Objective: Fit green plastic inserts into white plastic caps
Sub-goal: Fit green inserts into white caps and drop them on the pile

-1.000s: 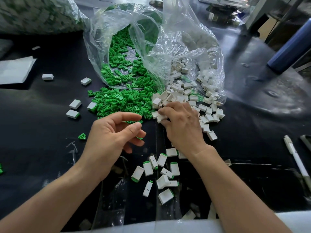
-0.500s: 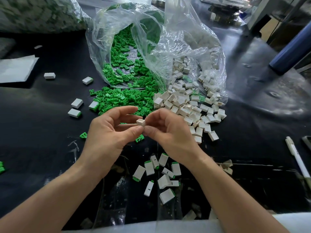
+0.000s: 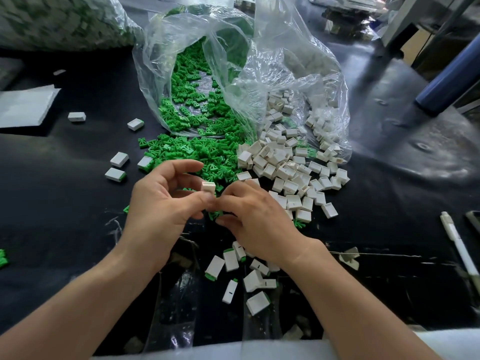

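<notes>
Black worktable [image 3: 65, 203], left hand [image 3: 161, 203] pinching white cap [image 3: 208, 187], right hand [image 3: 257, 219] curled beside it, hold unclear

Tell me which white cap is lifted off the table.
The white cap pinched in the left hand, raised beside the right hand. Every other cap lies on the black table or in the bag.

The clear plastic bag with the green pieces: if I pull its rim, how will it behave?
Probably floppy: the clear plastic bag is thin and sags in crumpled folds. Likely it would crumple rather than slide, since green pieces weigh down its floor. More could spill onto the table.
</notes>
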The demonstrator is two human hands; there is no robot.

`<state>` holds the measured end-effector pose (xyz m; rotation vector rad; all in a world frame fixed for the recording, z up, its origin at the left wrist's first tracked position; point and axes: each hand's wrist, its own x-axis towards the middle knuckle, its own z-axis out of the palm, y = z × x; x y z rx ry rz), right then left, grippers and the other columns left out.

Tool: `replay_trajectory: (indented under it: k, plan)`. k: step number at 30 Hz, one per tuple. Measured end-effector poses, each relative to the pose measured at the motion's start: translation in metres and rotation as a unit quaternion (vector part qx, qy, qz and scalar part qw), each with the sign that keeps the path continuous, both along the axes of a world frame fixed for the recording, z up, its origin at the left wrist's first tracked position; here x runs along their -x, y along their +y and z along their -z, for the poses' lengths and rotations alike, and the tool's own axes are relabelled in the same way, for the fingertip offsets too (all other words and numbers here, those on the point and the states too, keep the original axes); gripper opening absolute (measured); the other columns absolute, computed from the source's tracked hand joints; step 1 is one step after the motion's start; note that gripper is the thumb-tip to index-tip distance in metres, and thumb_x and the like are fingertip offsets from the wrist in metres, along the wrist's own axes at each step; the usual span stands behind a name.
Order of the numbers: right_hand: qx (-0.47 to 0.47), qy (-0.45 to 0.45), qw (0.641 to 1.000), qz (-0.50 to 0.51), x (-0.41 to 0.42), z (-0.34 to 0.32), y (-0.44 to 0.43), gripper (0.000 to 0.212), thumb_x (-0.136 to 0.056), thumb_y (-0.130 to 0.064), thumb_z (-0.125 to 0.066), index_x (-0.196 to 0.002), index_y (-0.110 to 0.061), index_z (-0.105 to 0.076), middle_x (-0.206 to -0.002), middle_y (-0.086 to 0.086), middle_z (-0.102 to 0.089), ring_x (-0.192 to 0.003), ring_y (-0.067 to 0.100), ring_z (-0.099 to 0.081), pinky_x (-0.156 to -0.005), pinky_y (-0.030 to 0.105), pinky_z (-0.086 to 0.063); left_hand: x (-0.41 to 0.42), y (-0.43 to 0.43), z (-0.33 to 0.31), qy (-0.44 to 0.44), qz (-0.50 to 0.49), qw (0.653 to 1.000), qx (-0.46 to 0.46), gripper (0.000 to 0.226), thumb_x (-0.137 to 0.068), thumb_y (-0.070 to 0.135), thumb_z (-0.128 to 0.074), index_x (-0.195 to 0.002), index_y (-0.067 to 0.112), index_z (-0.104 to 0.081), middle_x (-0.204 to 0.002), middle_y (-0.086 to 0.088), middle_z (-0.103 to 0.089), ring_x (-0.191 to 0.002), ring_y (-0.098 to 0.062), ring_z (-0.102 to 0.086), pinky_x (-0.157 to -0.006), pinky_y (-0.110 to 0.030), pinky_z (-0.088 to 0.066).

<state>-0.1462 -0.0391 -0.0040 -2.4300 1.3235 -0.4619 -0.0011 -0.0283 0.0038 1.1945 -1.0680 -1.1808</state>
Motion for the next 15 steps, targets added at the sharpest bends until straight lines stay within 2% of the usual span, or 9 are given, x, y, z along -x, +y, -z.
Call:
replay_trajectory:
  k: [4,7,10,15]
  plan:
    - [-0.007,0.001,1.000,0.001,0.001,-0.004,0.000,0.016,-0.086,-0.010,-0.058,-0.101,-0.010,-0.064,-0.100,0.008,-0.057,-0.095,0.026,-0.051,-0.080,0.034,-0.037,0.002,0.001,-0.001,0.002,0.016,1.000,-0.004,0.031,-0.065,-0.003,-0.073,-0.083,0.021,-0.067,-0.068,0.003,-0.065,-0.055,-0.005,-0.061,-0.049,-0.015,-0.048]
    - [-0.006,0.026,1.000,0.000,0.002,-0.004,0.001,0.019,-0.088,-0.011,-0.055,-0.107,-0.010,-0.058,-0.099,0.008,-0.055,-0.093,0.026,-0.049,-0.079,0.035,-0.036,0.001,0.002,-0.001,-0.006,0.021,1.000,-0.008,0.028,-0.065,-0.003,-0.074,-0.079,0.021,-0.068,-0.065,0.006,-0.066,-0.055,-0.003,-0.061,-0.048,-0.014,-0.048]
    - [-0.011,0.024,1.000,0.006,0.004,-0.003,0.002,0.023,-0.090,-0.014,-0.054,-0.113,-0.013,-0.058,-0.103,0.007,-0.053,-0.098,0.023,-0.047,-0.079,0.029,-0.033,0.001,0.002,-0.001,-0.013,0.021,1.000,-0.011,0.027,-0.064,-0.002,-0.074,-0.076,0.022,-0.068,-0.064,0.008,-0.066,-0.056,-0.002,-0.061,-0.049,-0.013,-0.048]
    - [-0.025,-0.016,0.999,0.032,0.010,-0.006,0.001,0.011,-0.089,-0.009,-0.054,-0.096,-0.012,-0.062,-0.097,0.004,-0.054,-0.093,0.021,-0.051,-0.075,0.031,-0.038,0.002,0.004,-0.002,-0.021,0.031,0.999,-0.024,0.024,-0.063,0.005,-0.076,-0.072,0.026,-0.072,-0.073,0.001,-0.071,-0.058,-0.007,-0.063,-0.045,-0.013,-0.044]
